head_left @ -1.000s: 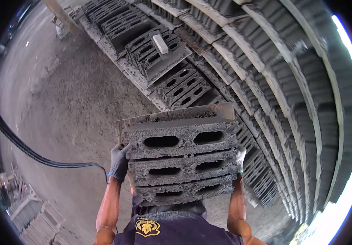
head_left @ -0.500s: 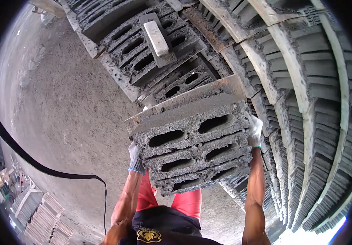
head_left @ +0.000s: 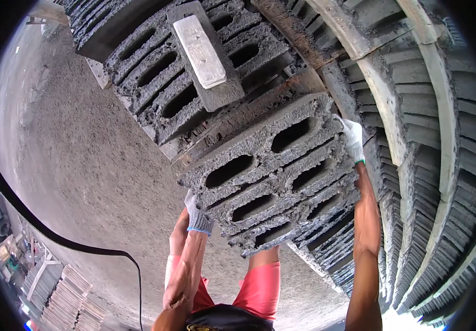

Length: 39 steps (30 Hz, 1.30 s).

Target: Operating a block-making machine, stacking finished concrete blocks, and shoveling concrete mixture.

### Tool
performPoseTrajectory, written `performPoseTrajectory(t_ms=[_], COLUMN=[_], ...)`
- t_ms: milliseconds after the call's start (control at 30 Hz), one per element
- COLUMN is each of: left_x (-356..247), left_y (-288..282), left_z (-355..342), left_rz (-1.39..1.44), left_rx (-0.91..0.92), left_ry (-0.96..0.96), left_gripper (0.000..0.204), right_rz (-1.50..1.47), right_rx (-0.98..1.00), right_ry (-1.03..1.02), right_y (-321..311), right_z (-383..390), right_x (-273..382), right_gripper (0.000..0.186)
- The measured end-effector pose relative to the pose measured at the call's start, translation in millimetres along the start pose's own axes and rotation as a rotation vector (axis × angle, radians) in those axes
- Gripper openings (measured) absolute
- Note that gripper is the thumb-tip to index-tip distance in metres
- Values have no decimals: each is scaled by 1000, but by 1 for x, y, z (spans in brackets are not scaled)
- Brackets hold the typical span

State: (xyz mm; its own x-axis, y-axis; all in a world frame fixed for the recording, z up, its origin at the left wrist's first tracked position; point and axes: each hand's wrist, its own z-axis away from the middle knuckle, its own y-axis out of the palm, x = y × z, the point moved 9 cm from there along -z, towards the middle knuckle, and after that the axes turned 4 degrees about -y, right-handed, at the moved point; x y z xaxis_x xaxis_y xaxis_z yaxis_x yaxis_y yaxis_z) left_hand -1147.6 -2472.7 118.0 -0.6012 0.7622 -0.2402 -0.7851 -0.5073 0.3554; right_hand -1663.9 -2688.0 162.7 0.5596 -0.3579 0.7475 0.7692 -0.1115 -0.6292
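Note:
Several wet grey hollow concrete blocks (head_left: 279,186) stand side by side on a brown board (head_left: 238,124), their oval holes facing up at me. My left hand (head_left: 196,214), in a pale knitted glove with a blue cuff, grips the load's left end. On its right end, my right hand (head_left: 353,139) is closed in a white glove with a green cuff. Both hands' fingertips are partly hidden by the load. Just beyond it lies a row of similar blocks (head_left: 155,71), topped by a grey plate (head_left: 216,96) carrying a whitish rectangular piece (head_left: 199,52).
Long curved-looking racks of pale planks and stacked blocks (head_left: 437,110) run along my right. Bare grey ground (head_left: 105,149) lies to the left. A black strap (head_left: 56,227) crosses the left side. Stacked boards (head_left: 67,298) sit at the lower left; more blocks (head_left: 332,237) are below right.
The load has shifted away from me and a little right, close up to the row beyond, which now looks larger. Both hands have kept their grip. My legs have changed stance.

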Motion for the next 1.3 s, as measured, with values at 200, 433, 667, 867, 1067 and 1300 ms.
performPoseTrajectory(t_ms=[200,433,667,867,1067,1300], left_x=[10,14,-35,-32,-28,-20], left_y=[28,38,-17,-82,-54,-145], left_z=[0,2,-25,12,-4,40], left_rz=[84,173,-483,-551,-431,-299], left_rx=[95,97,-556,-590,-389,-448], left_ry=[-79,-109,284,252,156,79], left_gripper=[47,46,31,26,24,20], right_rz=[138,339,187,396,633,709], right_rx=[54,125,-89,105,11,51], right_ry=[-4,-245,-30,-275,-319,-172], right_y=[-7,-17,-37,64,150,72], right_z=[-31,-61,7,44,-36,37], right_x=[-25,0,97,286,321,274], right_gripper=[46,53,46,63,51,47])
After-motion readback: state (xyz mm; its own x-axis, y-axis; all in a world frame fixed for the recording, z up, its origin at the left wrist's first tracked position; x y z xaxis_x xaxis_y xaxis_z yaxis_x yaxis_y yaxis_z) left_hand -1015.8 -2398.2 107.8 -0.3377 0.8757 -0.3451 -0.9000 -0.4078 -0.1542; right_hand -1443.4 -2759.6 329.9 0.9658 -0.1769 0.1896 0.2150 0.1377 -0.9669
